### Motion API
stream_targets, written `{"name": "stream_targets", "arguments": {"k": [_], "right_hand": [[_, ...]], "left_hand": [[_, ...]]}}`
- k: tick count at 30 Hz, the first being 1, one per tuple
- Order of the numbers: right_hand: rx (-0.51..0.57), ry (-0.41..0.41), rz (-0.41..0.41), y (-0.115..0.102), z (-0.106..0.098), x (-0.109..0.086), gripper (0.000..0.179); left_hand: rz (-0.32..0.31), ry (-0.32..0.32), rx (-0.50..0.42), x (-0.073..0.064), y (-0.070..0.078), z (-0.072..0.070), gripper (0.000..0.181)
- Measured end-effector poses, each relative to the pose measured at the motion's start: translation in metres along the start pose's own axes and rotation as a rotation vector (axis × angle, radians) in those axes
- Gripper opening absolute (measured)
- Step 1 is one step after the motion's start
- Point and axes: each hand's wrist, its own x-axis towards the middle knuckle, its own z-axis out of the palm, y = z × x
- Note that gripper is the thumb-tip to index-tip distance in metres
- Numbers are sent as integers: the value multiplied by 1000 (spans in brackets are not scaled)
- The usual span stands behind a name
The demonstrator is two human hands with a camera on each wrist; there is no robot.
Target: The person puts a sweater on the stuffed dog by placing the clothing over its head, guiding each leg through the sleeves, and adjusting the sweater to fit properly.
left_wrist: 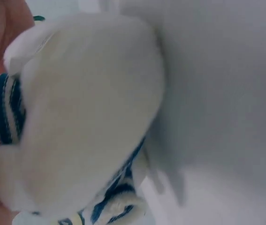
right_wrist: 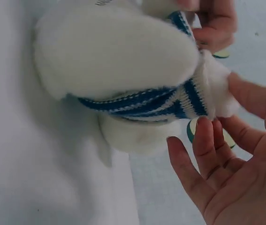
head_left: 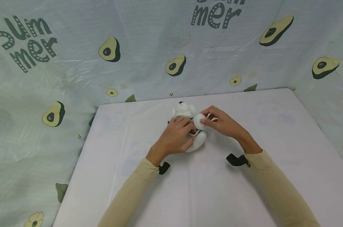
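Note:
A white plush bear (head_left: 183, 108) lies on its back on the table, its head toward the far edge. It wears a blue-and-white striped knitted sweater (right_wrist: 147, 105). Over the bear's belly, my left hand (head_left: 174, 135) holds the front of the toy with bent fingers, covering much of its body. My right hand (head_left: 223, 124) pinches the bear's round white paw (head_left: 199, 121) between thumb and fingertips. The right wrist view shows that paw sticking out of the striped sleeve. In the left wrist view a plump white leg (left_wrist: 90, 103) blocks most of the left hand.
The white-covered table (head_left: 188, 189) runs around the bear, with its far edge close behind the head. Cloth printed with avocados (head_left: 175, 65) hangs behind and at the sides. Black wrist pieces (head_left: 236, 160) stick out below both sleeves.

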Motion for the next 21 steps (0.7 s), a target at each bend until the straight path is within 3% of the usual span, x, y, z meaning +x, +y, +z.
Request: {"name": "stream_targets", "arguments": {"k": [3,6,9,15,21], "right_hand": [[-46,14,-83,2,4,-1,37],[-86,21,-146,7,7,-1,44],[-120,33,-202,11,10,0,47],[-199,62,-255,13,12,2,37],[-253,68,-240,11,10,4,31]], "left_hand": [[-32,116,2,1,1,9,17],[-69,224,74,1,3,17,22],[-117,276,161,0,5,23,32],[-162,250,291,-1,6,28,52],[-193,161,343,0,7,25,51]]}}
